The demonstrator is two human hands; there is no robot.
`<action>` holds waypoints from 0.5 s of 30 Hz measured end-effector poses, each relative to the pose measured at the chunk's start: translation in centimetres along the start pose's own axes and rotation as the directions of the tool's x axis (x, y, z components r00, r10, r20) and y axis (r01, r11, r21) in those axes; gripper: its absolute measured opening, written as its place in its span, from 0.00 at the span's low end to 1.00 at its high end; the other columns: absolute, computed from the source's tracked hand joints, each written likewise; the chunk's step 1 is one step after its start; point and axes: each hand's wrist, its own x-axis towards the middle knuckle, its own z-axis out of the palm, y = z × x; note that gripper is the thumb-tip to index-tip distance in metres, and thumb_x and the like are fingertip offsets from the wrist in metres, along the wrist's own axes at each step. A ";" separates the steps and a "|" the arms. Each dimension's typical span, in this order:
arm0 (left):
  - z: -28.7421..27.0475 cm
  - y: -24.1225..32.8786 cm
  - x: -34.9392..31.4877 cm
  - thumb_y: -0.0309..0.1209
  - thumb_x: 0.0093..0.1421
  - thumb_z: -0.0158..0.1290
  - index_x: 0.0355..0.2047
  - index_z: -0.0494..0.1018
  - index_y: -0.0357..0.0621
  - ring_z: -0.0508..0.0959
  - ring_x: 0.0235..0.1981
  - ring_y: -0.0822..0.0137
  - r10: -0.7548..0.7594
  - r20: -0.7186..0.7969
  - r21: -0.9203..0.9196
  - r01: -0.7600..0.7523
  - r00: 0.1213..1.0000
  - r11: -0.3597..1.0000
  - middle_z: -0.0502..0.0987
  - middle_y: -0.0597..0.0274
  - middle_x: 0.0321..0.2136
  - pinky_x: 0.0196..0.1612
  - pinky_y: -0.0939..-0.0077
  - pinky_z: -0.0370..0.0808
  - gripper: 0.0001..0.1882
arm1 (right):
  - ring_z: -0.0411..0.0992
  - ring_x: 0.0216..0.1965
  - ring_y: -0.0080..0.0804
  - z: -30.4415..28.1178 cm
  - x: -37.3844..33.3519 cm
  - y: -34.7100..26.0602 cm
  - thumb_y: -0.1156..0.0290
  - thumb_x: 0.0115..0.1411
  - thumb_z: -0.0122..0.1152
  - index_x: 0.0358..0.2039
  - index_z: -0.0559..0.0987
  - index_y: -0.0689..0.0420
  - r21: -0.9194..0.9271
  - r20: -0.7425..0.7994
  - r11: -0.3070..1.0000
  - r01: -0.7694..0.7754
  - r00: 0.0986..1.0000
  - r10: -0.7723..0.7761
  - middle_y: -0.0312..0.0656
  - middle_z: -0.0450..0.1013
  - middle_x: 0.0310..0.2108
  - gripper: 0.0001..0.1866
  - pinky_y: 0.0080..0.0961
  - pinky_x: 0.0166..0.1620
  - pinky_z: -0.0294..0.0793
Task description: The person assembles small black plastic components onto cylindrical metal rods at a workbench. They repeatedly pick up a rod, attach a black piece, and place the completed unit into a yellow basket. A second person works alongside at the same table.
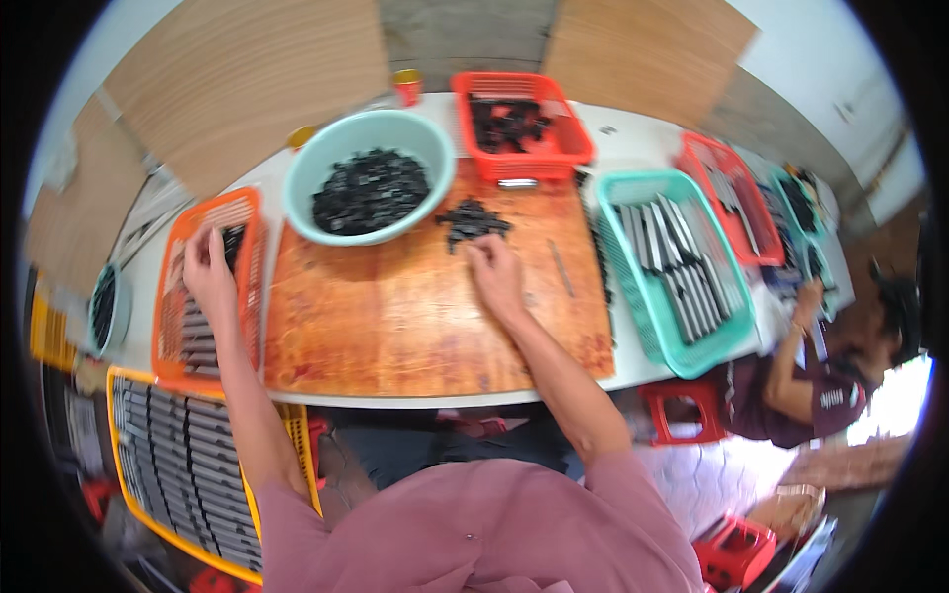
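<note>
My left hand (210,272) hovers over an orange basket (165,341) at the left, its fingers closed together. Whatever may be between them is hidden. Grey-and-black bars (199,341) lie in the lower part of that basket, dark pieces (233,244) in its upper part. My right hand (496,277) is over the wooden board (395,326), fingers curled into a pinch. It is just below a small pile of black pieces (474,219); I cannot make out what the fingertips hold. Behind the board's left half stands a pale green bowl (297,203) with many black pieces (371,193) in it.
A red basket (534,166) of black parts stands at the back. On the right is a green basket (643,321) of grey bars. A thin rod (560,268) lies on the board. A yellow crate (138,494) of bars is at lower left. Another person (801,385) sits at the right.
</note>
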 end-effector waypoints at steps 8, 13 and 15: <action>7.1 4.4 -19.3 0.25 0.68 0.55 0.50 0.77 0.37 0.71 0.35 0.78 -0.314 0.583 -0.072 0.433 0.749 0.899 0.73 0.68 0.36 0.39 0.83 0.70 0.12 | 0.77 0.29 0.37 -12.8 -3.6 -7.6 0.72 0.61 0.64 0.42 0.81 0.59 -0.188 0.047 0.941 0.282 0.959 -0.279 0.45 0.78 0.31 0.09 0.33 0.35 0.77; 7.5 4.9 -21.6 0.25 0.67 0.55 0.48 0.77 0.34 0.72 0.34 0.75 -0.167 0.631 -0.039 0.246 0.758 0.969 0.75 0.65 0.34 0.39 0.80 0.71 0.11 | 0.80 0.36 0.51 -24.3 2.1 -6.1 0.70 0.62 0.59 0.37 0.84 0.58 -0.652 -0.080 0.750 0.115 0.973 -0.219 0.50 0.81 0.35 0.08 0.43 0.40 0.79; 7.8 4.8 -21.4 0.25 0.67 0.55 0.46 0.78 0.34 0.73 0.34 0.73 -0.202 0.625 -0.029 0.281 0.754 0.959 0.75 0.63 0.34 0.40 0.78 0.72 0.10 | 0.81 0.40 0.52 -27.3 5.0 -2.0 0.70 0.61 0.58 0.37 0.86 0.57 -0.763 -0.063 0.646 -0.038 0.998 -0.016 0.51 0.82 0.37 0.10 0.46 0.45 0.79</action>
